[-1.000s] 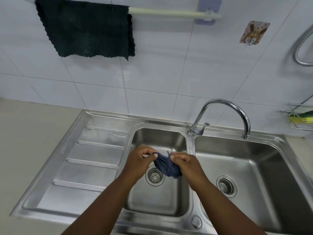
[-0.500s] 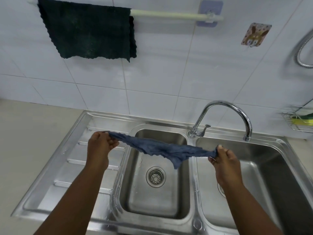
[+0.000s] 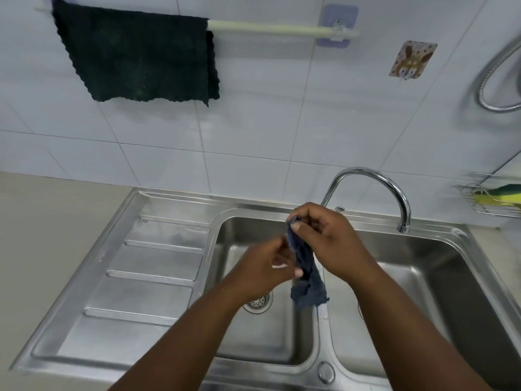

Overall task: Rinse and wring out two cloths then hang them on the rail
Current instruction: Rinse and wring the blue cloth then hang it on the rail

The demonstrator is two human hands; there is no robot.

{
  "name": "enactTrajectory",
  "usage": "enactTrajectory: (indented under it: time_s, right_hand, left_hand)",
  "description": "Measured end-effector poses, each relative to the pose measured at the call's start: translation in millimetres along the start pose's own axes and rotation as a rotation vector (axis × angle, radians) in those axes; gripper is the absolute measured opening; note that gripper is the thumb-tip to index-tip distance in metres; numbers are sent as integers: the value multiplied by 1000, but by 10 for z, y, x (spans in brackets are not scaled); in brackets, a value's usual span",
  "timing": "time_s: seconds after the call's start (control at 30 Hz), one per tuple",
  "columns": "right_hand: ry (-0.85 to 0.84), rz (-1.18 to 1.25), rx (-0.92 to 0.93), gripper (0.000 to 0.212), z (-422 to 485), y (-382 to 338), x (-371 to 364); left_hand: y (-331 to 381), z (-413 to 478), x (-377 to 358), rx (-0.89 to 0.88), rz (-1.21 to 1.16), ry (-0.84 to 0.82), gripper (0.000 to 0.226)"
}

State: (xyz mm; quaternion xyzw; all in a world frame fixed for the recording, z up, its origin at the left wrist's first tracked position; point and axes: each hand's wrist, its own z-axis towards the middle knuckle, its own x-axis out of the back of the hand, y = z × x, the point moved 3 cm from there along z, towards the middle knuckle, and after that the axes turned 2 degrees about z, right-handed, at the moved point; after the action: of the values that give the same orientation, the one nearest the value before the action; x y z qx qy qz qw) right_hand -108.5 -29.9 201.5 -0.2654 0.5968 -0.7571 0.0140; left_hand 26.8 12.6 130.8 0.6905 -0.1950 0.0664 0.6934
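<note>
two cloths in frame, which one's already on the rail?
The dark green cloth, draped over the left end of the pale wall rail. The blue cloth is bunched between the left hand and right hand above the sink.

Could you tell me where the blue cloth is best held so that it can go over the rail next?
Probably by its top edge. The blue cloth hangs bunched from the right hand, with the left hand pinching it lower down. Take two top corners from the sides and spread them, then lift towards the bare stretch of rail beside the dark cloth.
</note>
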Motion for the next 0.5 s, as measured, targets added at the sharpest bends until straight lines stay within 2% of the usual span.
enactTrajectory:
  time_s: [0.1,0.23,0.37,0.43,0.5]
  right_hand:
    - [12,45,-16,15,15,3,79]
    - [53,115,-67,7,-38,61,132]
    - [77,119,-47,6,-78,43,103]
    - [84,88,-40,7,-82,14,94]
    - [108,80,-43,10,-79,-13,101]
  left_hand:
    - [-24,26,-41,-32,34,83,16]
    - [-43,-33,-51,-33,49,107,20]
    - [38,-107,-96,23,-181,69,21]
    - [74,-113,-103,-51,-122,79,21]
    - [85,-100,-93,-112,-44,160,21]
